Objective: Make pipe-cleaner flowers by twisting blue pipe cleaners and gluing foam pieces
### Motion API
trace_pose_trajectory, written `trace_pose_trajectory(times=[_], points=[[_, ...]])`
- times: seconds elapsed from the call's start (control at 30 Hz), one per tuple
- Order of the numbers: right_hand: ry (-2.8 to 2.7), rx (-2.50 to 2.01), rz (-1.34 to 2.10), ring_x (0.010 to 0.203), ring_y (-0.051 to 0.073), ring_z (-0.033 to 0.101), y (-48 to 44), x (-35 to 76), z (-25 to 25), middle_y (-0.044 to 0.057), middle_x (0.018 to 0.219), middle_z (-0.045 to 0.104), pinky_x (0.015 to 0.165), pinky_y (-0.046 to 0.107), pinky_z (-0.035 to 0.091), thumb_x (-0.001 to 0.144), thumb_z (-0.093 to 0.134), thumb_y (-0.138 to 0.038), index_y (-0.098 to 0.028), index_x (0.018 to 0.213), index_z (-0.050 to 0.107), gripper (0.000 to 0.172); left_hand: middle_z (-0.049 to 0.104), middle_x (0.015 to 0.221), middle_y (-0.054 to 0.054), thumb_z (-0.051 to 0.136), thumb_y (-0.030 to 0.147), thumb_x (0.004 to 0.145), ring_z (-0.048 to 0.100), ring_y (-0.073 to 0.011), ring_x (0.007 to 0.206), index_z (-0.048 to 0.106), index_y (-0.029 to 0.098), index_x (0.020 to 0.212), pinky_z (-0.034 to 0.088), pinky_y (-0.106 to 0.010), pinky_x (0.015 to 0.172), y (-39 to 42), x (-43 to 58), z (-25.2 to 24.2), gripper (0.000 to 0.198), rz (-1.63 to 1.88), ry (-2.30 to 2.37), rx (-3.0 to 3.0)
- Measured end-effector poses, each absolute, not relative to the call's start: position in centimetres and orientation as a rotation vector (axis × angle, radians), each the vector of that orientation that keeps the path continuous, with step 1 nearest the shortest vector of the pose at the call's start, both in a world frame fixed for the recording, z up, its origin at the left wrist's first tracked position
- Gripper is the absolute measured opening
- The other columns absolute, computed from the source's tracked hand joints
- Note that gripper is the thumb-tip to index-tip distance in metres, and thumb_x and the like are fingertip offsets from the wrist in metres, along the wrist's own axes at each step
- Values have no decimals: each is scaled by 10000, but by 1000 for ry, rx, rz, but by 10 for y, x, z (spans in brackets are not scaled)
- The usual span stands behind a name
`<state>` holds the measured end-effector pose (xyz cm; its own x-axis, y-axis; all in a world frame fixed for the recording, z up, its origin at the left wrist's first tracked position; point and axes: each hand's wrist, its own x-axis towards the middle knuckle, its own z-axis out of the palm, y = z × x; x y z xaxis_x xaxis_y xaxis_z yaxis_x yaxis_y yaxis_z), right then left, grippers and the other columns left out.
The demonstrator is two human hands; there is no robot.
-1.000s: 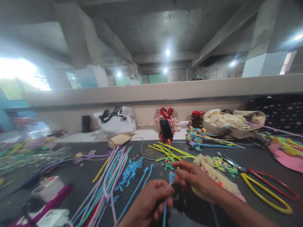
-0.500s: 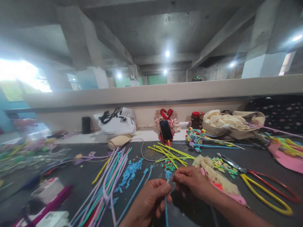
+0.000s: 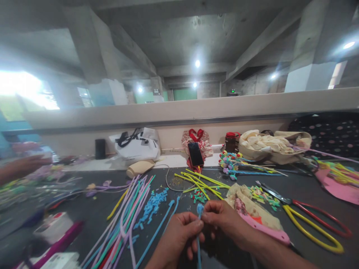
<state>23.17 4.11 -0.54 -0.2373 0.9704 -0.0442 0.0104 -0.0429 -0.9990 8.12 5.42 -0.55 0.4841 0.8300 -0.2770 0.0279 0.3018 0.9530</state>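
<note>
A blue pipe cleaner [image 3: 199, 249] stands nearly upright in front of me, with a small curled blue bud at its top. My left hand [image 3: 179, 232] pinches its stem between thumb and forefinger, just under the bud. From the right, my right hand [image 3: 224, 216] has its thumb and fingertips closed against the stem at the base of the bud; the exact contact is partly hidden. Two more blue pipe cleaners [image 3: 159, 229] with curled tips lie left of my hands. Short blue cut pieces [image 3: 153, 205] are heaped beyond them.
Long coloured pipe cleaners [image 3: 125, 224] lie at left, yellow ones [image 3: 202, 183] ahead. Red-and-yellow-handled scissors [image 3: 311, 220] and pink-handled scissors [image 3: 263, 226] lie at right. A phone [image 3: 195, 154] leans against a patterned bag. Another person's hand [image 3: 28, 166] reaches in at far left.
My right hand has moved slightly left, its fingertips now meeting the stem under the bud. Another person's arm has come in at far left. The view has shifted a little.
</note>
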Motion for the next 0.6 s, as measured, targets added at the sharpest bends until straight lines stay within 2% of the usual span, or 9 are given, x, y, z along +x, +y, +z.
trace_pose_trajectory(times=[0.23, 0.4, 0.6], points=[[-1355, -1116, 1406, 380, 55, 437, 40, 233, -4, -65, 464, 500, 397, 166, 306, 670, 572, -273, -147, 645, 542, 132, 582, 497, 7, 634, 426, 577, 416, -39, 305, 501, 136, 653, 266, -133, 284, 54, 81, -3, 328, 675, 900, 1121], [-1396, -1141, 1330, 390, 53, 414, 44, 239, -1, -64, 450, 478, 389, 163, 263, 669, 539, -233, -150, 585, 510, 121, 578, 488, 8, 621, 398, 609, 401, -32, 300, 495, 137, 629, 264, -127, 288, 56, 78, -3, 291, 736, 889, 1090], [-1444, -1189, 1169, 360, 52, 336, 50, 249, -6, -69, 406, 381, 360, 168, 222, 743, 452, -265, -162, 509, 438, 257, 571, 491, 16, 618, 378, 623, 381, -20, 296, 482, 139, 594, 236, -117, 285, 54, 76, 3, 277, 827, 912, 1067]])
